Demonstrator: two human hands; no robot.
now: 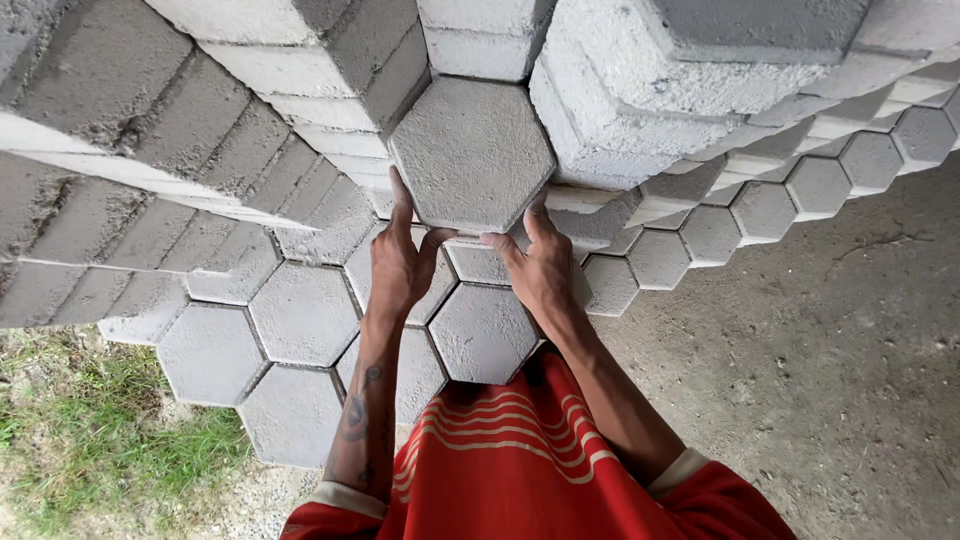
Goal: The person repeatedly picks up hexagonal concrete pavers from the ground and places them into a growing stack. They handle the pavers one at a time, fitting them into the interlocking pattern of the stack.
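Both hands, the left hand (pixel 400 262) and right hand (pixel 537 268), gripped a hexagonal concrete paver (pixel 472 152) by its lower edges against the stack of pavers (pixel 300 315). It was not yet set down; many pavers already lay stacked beside the concrete floor (pixel 840 350).

Stacked pavers: you have rows of grey hexagonal concrete pavers (pixel 300 312) across the middle of the frame, faces towards you, edges touching.
Lower pavers: two more, one (pixel 208 352) at lower left and one (pixel 292 412) just below it, sit at the stack's bottom edge.
Right-hand row: smaller-looking hexagons (pixel 765 208) run off towards the upper right.
Upper blocks: you see rough grey concrete blocks (pixel 640 95) filling the top of the frame.
Grass: a green patch (pixel 90 440) lies at lower left.
Floor: bare grey concrete ground (pixel 840 360) covers the right side, with a thin crack (pixel 880 242) near the stack.
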